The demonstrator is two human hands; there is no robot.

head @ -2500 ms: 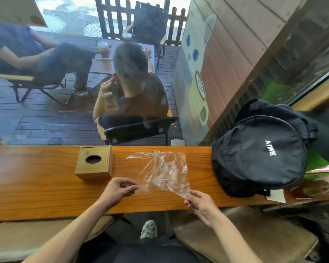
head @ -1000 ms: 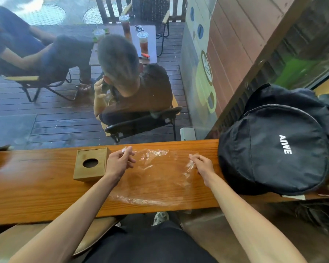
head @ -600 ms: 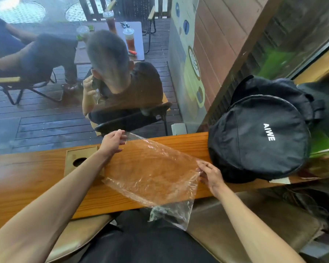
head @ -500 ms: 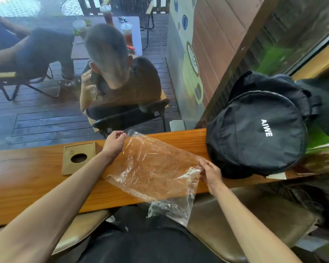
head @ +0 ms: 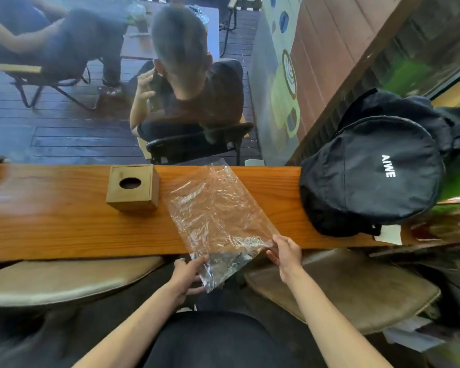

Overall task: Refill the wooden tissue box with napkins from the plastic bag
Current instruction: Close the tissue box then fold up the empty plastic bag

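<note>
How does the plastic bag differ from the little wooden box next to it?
The plastic bag is clear, crinkled and lies flat; the wooden box is solid, opaque and stands as a block. The bag overhangs the near edge of the counter, gripped at that end by the left hand and the right hand; the box sits untouched, wholly on the wood. The box has a round hole on top. Both rest on the counter.

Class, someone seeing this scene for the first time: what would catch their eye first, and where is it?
The crinkled clear plastic bag spread across the wooden counter, its near end gripped by the left hand and right hand. The wooden tissue box stands left of it, a black backpack right.
</note>
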